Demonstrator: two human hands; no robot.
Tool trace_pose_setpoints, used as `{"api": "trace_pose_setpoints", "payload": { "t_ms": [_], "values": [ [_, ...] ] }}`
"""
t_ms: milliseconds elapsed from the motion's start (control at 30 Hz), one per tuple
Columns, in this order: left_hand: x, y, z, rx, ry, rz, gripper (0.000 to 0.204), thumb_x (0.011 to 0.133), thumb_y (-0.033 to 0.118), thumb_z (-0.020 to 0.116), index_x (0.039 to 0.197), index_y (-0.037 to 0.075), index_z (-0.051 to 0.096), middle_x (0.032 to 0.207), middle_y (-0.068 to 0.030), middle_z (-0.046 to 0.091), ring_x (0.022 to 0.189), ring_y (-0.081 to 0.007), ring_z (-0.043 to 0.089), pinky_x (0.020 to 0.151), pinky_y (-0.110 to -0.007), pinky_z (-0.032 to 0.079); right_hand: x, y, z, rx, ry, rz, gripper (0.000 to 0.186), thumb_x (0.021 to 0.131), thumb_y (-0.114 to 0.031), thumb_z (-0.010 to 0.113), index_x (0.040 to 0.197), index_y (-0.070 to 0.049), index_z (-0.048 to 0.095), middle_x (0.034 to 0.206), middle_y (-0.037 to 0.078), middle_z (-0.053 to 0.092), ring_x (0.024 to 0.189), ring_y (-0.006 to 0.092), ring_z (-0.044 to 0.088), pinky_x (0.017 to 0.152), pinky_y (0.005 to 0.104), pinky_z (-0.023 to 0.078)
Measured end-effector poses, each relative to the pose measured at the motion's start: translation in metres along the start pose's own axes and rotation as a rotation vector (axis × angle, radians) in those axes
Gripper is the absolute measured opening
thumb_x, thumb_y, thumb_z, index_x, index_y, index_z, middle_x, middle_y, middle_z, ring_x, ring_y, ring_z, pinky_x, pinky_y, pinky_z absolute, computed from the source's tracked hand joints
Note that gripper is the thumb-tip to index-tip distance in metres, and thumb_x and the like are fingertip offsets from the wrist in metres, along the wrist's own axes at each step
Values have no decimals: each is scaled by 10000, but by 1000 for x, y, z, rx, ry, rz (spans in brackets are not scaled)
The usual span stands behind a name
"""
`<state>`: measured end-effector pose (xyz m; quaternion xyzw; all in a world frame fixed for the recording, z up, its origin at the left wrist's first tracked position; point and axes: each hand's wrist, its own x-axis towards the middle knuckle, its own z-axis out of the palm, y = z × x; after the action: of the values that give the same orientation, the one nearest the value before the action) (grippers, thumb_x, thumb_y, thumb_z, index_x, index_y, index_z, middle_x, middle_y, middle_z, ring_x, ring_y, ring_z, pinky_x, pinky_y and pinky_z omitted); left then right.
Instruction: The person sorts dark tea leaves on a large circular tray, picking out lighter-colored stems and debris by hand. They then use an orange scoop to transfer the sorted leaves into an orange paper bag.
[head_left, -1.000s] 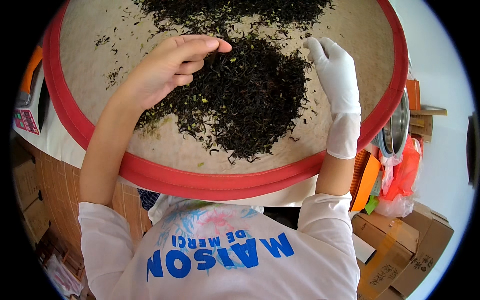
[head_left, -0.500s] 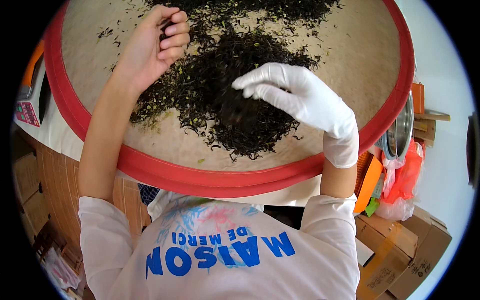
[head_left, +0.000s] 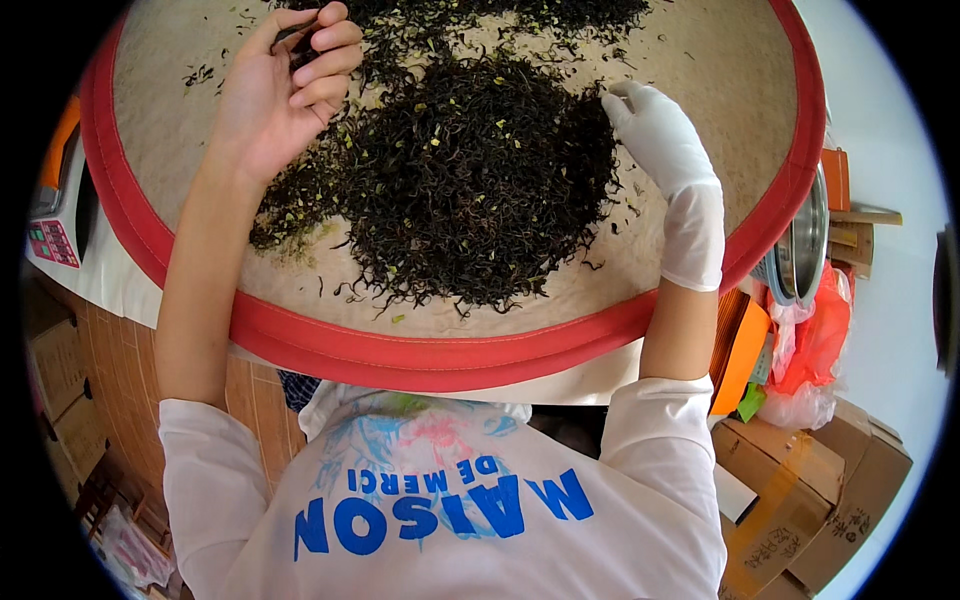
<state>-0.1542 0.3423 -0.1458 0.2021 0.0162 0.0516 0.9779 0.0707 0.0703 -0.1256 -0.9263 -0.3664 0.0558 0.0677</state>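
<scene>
A heap of dark, twisted dried tea leaves [head_left: 470, 190], flecked with yellow-green bits, lies on a large round beige tray [head_left: 700, 130] with a red cloth rim. My bare left hand [head_left: 300, 75] is raised over the heap's far left side, palm turned up. Its fingers curl around a few dark tea leaves, which show between thumb and fingers. At the heap's right edge is my right hand [head_left: 655, 130] in a white glove. Its fingers are slightly bent and apart, the tips beside the leaves, with nothing visible in them.
More tea leaves [head_left: 560, 15] spread along the tray's far side. A scale [head_left: 62, 225] with a pink keypad stands at the left. To the right are a metal basin [head_left: 803, 245], a red plastic bag [head_left: 815, 330], orange folders [head_left: 740, 350] and cardboard boxes [head_left: 790, 480].
My right hand has moved from over the heap to its right edge, and its fingers have spread. The heap looks broader and more even. My left hand has shifted slightly away and left.
</scene>
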Motion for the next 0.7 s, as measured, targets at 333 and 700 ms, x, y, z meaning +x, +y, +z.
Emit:
{"api": "trace_pose_setpoints", "payload": {
  "t_ms": [333, 700],
  "values": [
    [-1, -6, 1, 104, 172, 63, 172, 1006, 160, 432, 998, 3, 504, 790, -11, 403, 562, -69, 348, 415, -197, 284, -36, -77, -16, 458, -400, -302, 256, 836, -263, 733, 931, -29, 693, 782, 69, 652, 720, 174, 599, 686, 307, 503],
    [0, -17, 7, 166, 206, 30, 184, 1016, 190, 458, 993, 21, 526, 780, 12, 422, 545, -47, 359, 394, -178, 296, -38, -80, -6, 639, -430, -245, 187, 919, -184, 630, 987, -14, 663, 773, 7, 602, 725, 107, 535, 700, 251, 468]
  ]
}}
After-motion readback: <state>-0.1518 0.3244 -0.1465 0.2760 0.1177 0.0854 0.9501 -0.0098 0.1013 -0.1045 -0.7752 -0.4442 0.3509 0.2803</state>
